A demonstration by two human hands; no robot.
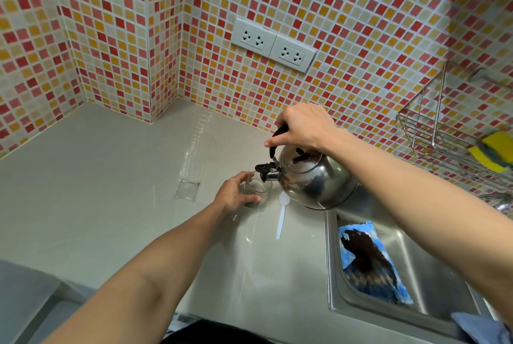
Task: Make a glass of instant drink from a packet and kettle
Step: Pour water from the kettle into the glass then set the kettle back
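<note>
My right hand [304,127] grips the black handle of a shiny steel kettle [316,177], which is lifted and tilted to the left. Its black-capped spout hangs right over the rim of a small clear glass [256,189] standing on the grey counter [111,191]. My left hand [236,195] is wrapped around the left side of the glass. A white plastic spoon [282,214] lies on the counter just right of the glass, under the kettle. A clear empty packet [187,191] lies flat to the left of the glass. I cannot tell whether water is flowing.
A steel sink [331,260] at the right holds a blue cloth [372,260] with a dark stain. A wire rack [433,132] on the tiled wall carries a yellow sponge [494,152]. Two socket plates [273,44] sit on the wall above the counter.
</note>
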